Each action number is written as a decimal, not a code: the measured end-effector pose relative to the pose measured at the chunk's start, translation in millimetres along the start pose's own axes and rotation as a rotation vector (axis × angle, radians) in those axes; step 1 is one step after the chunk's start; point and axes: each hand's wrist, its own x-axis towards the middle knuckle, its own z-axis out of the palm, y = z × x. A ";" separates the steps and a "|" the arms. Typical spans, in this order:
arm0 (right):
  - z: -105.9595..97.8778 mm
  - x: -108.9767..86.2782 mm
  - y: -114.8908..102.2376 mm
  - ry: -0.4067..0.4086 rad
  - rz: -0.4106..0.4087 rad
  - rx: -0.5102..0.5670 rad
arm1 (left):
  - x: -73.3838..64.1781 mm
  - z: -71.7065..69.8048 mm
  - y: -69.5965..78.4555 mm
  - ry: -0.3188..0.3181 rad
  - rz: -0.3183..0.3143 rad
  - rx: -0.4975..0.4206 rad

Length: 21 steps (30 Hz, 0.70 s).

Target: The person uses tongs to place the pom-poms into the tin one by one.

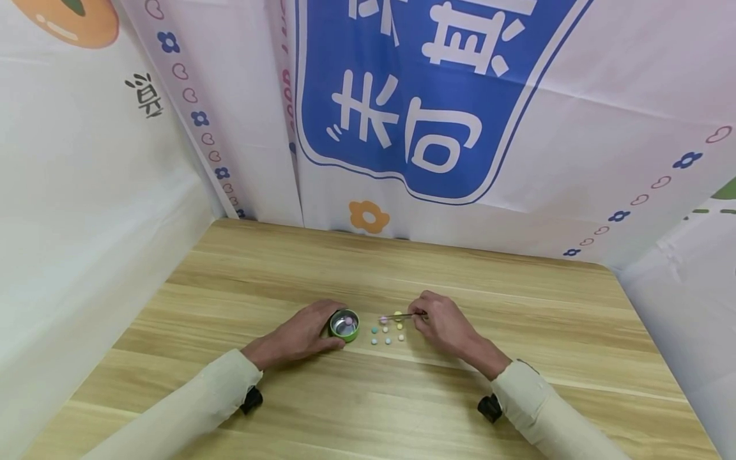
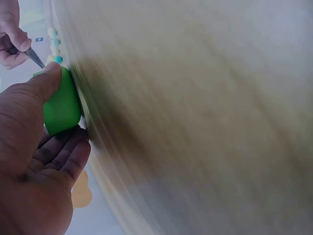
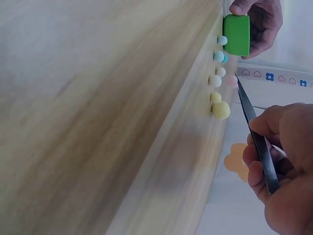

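My left hand [image 1: 305,331] holds a small round green tin [image 1: 345,339] on the table, thumb on the near side and fingers around the far side. Inside the tin lies a pink ball [image 1: 348,321]. Between thumb and fingers, my right hand [image 1: 447,327] pinches dark metal tweezers [image 3: 259,142] that point left. Their tips meet another pink ball [image 3: 232,81]; whether it is off the table I cannot tell. Small balls in yellow [image 3: 221,110], white [image 3: 215,81] and blue-green [image 1: 374,330] lie in rough rows between the tin and my right hand.
The wood-grain table [image 1: 368,409] ends at the back against a printed cloth wall [image 1: 517,223] with a blue sign and an orange flower. White cloth also hangs along the left and right sides. A black strap piece [image 1: 489,407] hangs under the right cuff.
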 end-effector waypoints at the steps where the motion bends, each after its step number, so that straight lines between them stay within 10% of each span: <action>1: -0.5 0.4 -0.5 0.002 -0.001 0.002 | 0.0 0.0 -0.1 0.001 0.002 0.001; 21: -4.1 4.2 -13.5 0.009 -0.025 0.047 | 0.5 0.0 -1.3 0.000 0.002 -0.010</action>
